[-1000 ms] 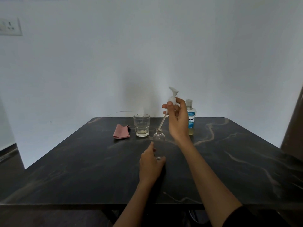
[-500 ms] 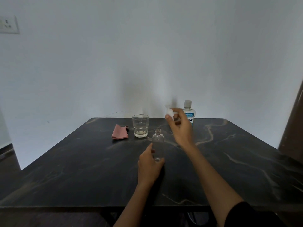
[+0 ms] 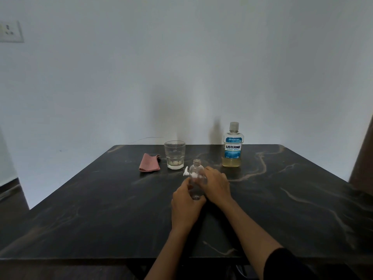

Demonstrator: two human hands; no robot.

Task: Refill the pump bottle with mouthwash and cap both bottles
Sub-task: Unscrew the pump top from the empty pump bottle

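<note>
The small clear pump bottle (image 3: pixel 196 178) stands open-necked and empty at the table's middle. My left hand (image 3: pixel 186 207) grips its lower part from the near side. My right hand (image 3: pixel 217 185) is low on the table just right of and behind the bottle, its fingers round the white pump head (image 3: pixel 185 171). The pump's nozzle pokes out to the bottle's left, and the rest shows only dimly through the clear plastic. The mouthwash bottle (image 3: pixel 232 147) stands capped at the back right with a little yellowish liquid in its bottom.
A drinking glass (image 3: pixel 174 155) stands behind the pump bottle to the left, with a folded pink cloth (image 3: pixel 149 163) beside it. The dark marbled table (image 3: pixel 101 209) ends at a white wall. A brown surface rises at the far right edge.
My right hand has lifted the pump with its tube out of the bottle and come down with it to the table behind the bottle. The left hand kept its hold.
</note>
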